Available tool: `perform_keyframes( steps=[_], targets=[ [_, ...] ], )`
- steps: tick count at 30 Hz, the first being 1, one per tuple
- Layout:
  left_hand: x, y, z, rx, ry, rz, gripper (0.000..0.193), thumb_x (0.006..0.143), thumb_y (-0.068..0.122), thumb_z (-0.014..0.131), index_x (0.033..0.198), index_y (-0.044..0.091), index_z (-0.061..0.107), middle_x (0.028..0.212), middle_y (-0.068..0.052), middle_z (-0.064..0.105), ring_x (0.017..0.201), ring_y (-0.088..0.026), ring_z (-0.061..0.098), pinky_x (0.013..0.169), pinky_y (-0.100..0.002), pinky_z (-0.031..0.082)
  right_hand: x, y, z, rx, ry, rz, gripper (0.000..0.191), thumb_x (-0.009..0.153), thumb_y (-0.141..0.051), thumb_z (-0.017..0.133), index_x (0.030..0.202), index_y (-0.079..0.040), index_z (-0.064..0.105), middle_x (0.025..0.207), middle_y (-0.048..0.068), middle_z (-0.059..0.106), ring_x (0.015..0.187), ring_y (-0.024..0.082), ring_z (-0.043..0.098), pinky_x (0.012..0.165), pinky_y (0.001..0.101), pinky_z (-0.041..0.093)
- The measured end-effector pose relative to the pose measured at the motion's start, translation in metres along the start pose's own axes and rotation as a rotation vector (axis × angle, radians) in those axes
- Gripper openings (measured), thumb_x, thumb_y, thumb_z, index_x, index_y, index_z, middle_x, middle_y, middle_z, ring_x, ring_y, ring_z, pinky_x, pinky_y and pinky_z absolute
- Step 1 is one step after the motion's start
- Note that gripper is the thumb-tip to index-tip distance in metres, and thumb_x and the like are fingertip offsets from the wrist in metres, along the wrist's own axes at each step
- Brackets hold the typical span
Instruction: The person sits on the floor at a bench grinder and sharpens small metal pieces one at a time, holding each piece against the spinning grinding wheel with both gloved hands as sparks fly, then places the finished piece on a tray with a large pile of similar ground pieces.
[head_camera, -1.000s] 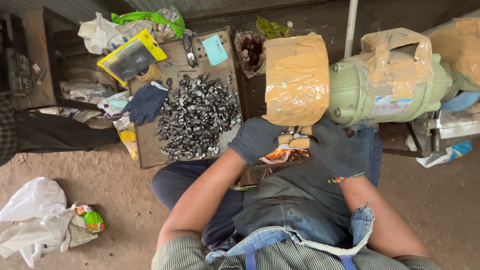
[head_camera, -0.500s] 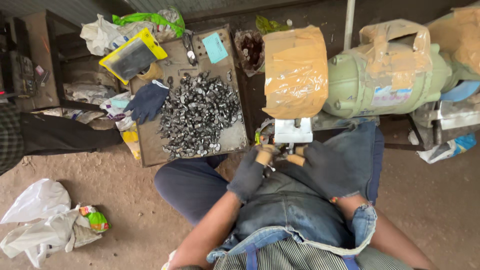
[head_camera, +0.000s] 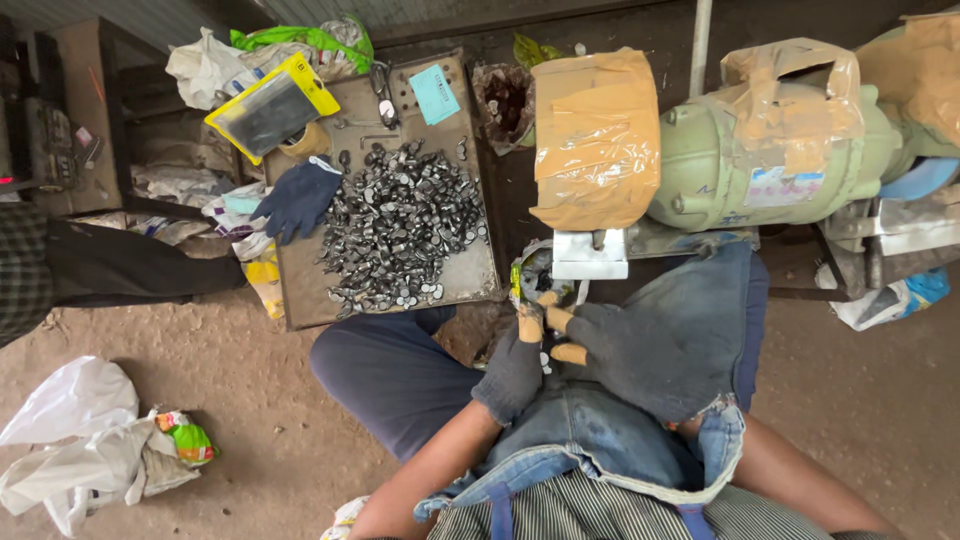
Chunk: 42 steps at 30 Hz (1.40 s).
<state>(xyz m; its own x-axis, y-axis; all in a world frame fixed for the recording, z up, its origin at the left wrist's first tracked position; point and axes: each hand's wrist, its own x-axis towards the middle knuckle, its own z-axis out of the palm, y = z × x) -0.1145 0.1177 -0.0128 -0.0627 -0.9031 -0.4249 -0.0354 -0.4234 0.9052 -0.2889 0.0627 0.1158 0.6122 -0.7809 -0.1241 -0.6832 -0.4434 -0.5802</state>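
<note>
Both gloved hands meet below the pale green motor grinder: left hand and right hand pinch something small, hidden, close to the wheel; the heap of small dark metal pieces waits alongside on the brown board.

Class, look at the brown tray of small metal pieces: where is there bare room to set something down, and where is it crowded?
On the tray, bare strips show along the near edge and the near right corner, below the metal pieces. The middle is crowded. The spare glove covers the left edge; a blue card lies at the far end.
</note>
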Motion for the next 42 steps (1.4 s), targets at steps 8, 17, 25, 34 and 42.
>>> perform_keyframes(
  steps=[8,17,25,34,42],
  targets=[
    [0.0,0.056,-0.001,-0.225,-0.309,0.185,0.047,0.1,0.025,0.066,0.14,0.003,0.054,0.123,-0.005,0.067,0.108,-0.011,0.063,0.093,-0.031,0.052,-0.014,0.005,-0.006,0.916,0.22,0.3,0.034,0.097,-0.014,0.063,0.128,-0.001,0.064,0.109,0.008,0.069,0.081,0.016,0.07,0.069,0.0296,0.058],
    [0.038,0.111,0.003,0.145,-0.166,0.233,0.03,0.093,0.026,0.068,0.112,0.004,0.069,0.1,-0.015,0.077,0.093,-0.027,0.075,0.083,-0.037,0.058,-0.004,0.023,-0.032,0.739,0.226,0.403,0.035,0.088,-0.017,0.071,0.119,-0.001,0.07,0.085,0.005,0.078,0.076,0.012,0.074,0.069,0.026,0.058],
    [0.064,0.14,-0.011,0.71,0.018,0.475,0.048,0.083,0.034,0.075,0.124,0.01,0.066,0.118,-0.02,0.065,0.102,-0.041,0.066,0.082,-0.049,0.054,0.016,0.025,-0.035,-0.136,0.407,0.347,0.03,0.081,-0.039,0.082,0.101,-0.017,0.081,0.086,0.008,0.075,0.076,0.024,0.07,0.07,0.0385,0.051],
    [0.113,0.11,-0.017,0.916,-0.146,0.747,0.031,0.086,0.03,0.07,0.113,0.016,0.075,0.102,-0.014,0.073,0.095,-0.036,0.07,0.079,-0.048,0.056,0.022,0.042,-0.034,-0.123,0.449,0.249,0.027,0.082,-0.031,0.078,0.103,-0.014,0.08,0.097,0.005,0.075,0.086,0.025,0.07,0.078,0.0426,0.05],
    [0.11,0.099,-0.021,0.927,-0.197,0.693,0.028,0.09,0.03,0.071,0.107,0.008,0.073,0.096,-0.016,0.071,0.086,-0.036,0.069,0.072,-0.049,0.054,0.03,0.078,-0.011,0.19,0.394,0.19,0.027,0.083,-0.021,0.077,0.107,-0.007,0.076,0.104,0.014,0.07,0.099,0.035,0.067,0.082,0.0448,0.051]
  ],
)
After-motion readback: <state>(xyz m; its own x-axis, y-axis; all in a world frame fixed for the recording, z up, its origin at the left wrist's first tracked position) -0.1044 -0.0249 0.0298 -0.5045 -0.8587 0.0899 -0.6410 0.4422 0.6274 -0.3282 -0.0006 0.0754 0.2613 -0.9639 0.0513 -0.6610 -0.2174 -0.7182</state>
